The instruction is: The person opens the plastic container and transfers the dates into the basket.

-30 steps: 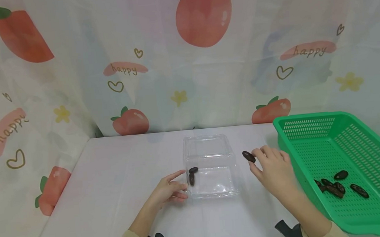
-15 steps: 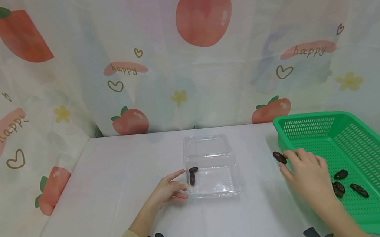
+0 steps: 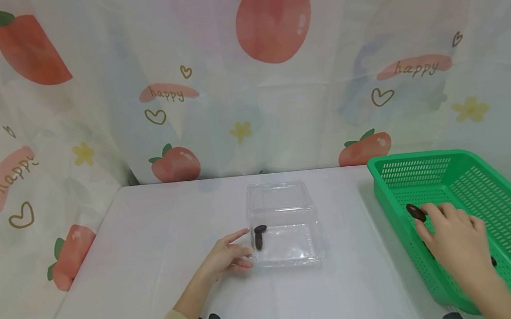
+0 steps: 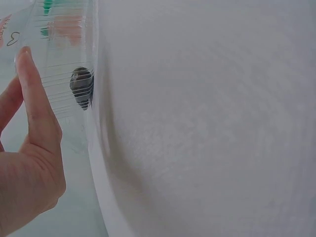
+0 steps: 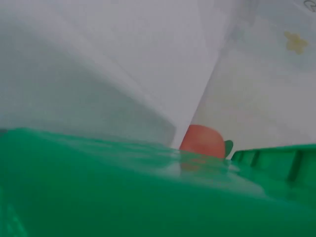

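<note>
In the head view a clear plastic clamshell box [image 3: 291, 244] lies open at mid table, lid folded back. Two dark brown dates [image 3: 258, 241] sit along its left side. My left hand [image 3: 227, 254] rests fingertips against that side. From the left wrist, straight fingers [image 4: 37, 94] lie along the ribbed wall, a date [image 4: 81, 88] showing through it. Over the left part of the green basket [image 3: 502, 200], my right hand [image 3: 457, 241] pinches another date [image 3: 416, 212] between thumb and fingers. That hand is out of its own wrist view.
One more date [image 3: 494, 261] peeks out beside the right hand; the others in the basket are hidden behind it. The basket's green wall [image 5: 123, 187] fills the lower right wrist view. A patterned curtain [image 3: 216, 122] hangs behind the white table [image 3: 174, 216].
My right hand has moved right from beside the clear box to over the green basket, still pinching the date. The left hand and the two dates in the box stay put.
</note>
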`<state>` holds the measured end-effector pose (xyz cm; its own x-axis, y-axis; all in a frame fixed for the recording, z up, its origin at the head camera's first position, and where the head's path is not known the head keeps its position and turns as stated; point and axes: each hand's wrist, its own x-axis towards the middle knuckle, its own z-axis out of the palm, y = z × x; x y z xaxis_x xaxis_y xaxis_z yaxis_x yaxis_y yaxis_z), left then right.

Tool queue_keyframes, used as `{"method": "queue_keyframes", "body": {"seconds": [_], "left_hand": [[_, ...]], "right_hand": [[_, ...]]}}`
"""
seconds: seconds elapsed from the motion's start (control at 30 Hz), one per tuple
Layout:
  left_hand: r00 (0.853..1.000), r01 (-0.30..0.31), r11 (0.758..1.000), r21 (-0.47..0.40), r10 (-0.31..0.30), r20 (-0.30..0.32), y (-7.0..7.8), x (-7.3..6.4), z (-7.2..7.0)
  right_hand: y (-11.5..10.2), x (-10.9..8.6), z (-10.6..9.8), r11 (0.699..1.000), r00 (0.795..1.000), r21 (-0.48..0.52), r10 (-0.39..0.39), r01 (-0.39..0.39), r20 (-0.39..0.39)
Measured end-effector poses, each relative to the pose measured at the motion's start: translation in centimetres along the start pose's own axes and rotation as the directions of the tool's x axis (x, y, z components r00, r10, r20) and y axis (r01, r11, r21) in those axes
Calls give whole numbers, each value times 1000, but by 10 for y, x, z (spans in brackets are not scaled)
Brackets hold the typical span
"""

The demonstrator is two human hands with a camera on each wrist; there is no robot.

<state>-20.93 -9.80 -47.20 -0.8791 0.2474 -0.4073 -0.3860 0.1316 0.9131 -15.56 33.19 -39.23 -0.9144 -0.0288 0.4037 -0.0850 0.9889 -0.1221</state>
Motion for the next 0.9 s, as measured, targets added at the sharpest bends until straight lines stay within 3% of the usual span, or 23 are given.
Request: {"method": "queue_keyframes", "body": {"seconds": [0.2, 0.43, 0.67, 0.9], "left_hand": [[1000, -4, 1000, 1, 4, 0, 0, -1, 0], [1000, -13, 1000, 5, 13, 5, 1, -2, 0], [1000, -20, 1000, 8, 20, 10, 1, -3, 0], [1000, -15, 1000, -2, 15, 5, 1, -2, 0]], "right_hand": [[25, 0, 0, 997, 992, -43, 68, -64, 102], [52, -3, 4, 986, 988, -120, 123, -111, 97], [79, -3, 10, 955, 958, -217, 239, -202, 161], [108, -1, 15, 929, 940, -305, 278, -211, 197]]}}
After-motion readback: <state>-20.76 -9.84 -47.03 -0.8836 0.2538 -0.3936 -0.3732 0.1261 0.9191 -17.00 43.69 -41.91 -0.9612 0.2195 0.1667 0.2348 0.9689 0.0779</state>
